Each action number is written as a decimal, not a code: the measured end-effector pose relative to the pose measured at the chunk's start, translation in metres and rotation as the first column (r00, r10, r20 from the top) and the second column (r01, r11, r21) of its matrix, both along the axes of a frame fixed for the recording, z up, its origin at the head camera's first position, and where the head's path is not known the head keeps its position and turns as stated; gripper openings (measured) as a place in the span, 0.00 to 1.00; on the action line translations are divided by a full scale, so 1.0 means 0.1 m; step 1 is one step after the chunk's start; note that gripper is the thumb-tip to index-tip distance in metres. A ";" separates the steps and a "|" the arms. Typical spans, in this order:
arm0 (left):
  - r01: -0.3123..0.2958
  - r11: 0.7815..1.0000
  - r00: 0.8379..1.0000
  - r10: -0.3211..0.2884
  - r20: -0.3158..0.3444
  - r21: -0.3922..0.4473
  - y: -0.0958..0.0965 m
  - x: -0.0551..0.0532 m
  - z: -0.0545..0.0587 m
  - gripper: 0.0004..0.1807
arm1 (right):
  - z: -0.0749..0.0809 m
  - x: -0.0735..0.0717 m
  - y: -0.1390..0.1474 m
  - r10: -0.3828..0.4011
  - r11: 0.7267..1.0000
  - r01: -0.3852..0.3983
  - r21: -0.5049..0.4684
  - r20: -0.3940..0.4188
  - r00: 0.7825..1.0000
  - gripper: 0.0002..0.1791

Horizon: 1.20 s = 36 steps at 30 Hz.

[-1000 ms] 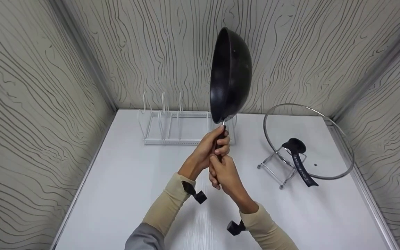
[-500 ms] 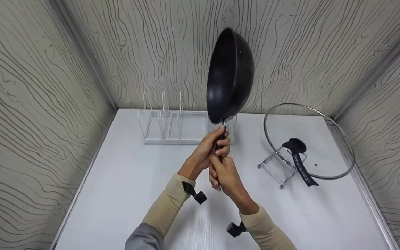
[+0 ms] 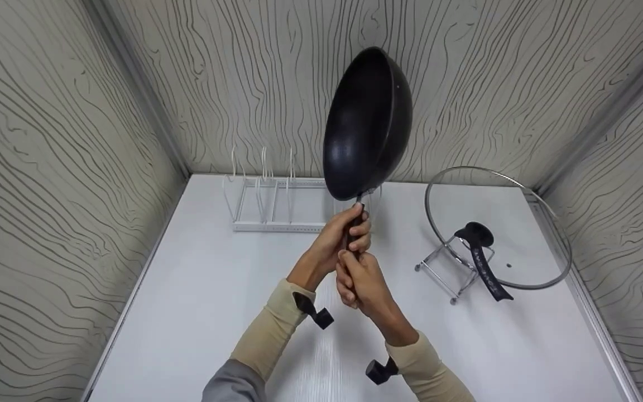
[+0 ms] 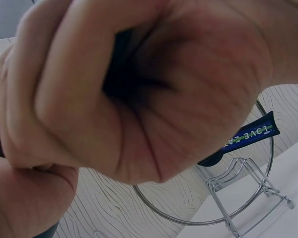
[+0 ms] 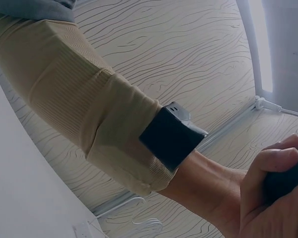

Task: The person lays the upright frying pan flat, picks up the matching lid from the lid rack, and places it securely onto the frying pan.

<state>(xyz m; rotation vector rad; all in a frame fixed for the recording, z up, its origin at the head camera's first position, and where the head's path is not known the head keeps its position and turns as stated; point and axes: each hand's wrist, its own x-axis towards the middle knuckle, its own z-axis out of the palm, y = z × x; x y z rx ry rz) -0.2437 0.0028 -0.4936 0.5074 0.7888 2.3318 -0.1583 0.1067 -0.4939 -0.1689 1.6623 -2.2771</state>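
A deep black wok is held up above the table, bowl end uppermost, its hollow inside turned to the left and partly toward me. My left hand grips the black handle just under the bowl, thumb lying along it. Lower on the same handle, my right hand has its fingers curled round the end. The left wrist view is mostly filled by curled fingers. At the right edge of the right wrist view, fingers wrap a dark handle.
Behind the wok, a white wire rack stands along the table's back. To the right, a glass lid with a black lettered handle leans in a small chrome stand. Wood-patterned walls enclose the white table.
The wok has turned about its handle, so more of its inside faces me and its bowl looks wider. Both hands keep their grip in nearly the same place.
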 end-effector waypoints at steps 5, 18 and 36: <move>0.010 1.000 1.000 -0.010 -0.018 0.021 0.00 0.01 0.00 0.17 | -0.03 0.01 0.02 0.040 0.998 -0.041 -0.048 -0.011 0.999 0.29; 0.085 0.980 0.996 -0.089 0.015 0.182 0.01 0.03 0.00 0.21 | -0.06 0.03 0.07 0.179 0.965 -0.187 -0.185 -0.062 0.982 0.28; 0.158 0.909 0.971 -0.214 0.108 0.385 0.05 0.05 -0.01 0.23 | -0.06 0.05 0.08 0.241 0.932 -0.256 -0.258 -0.087 0.967 0.27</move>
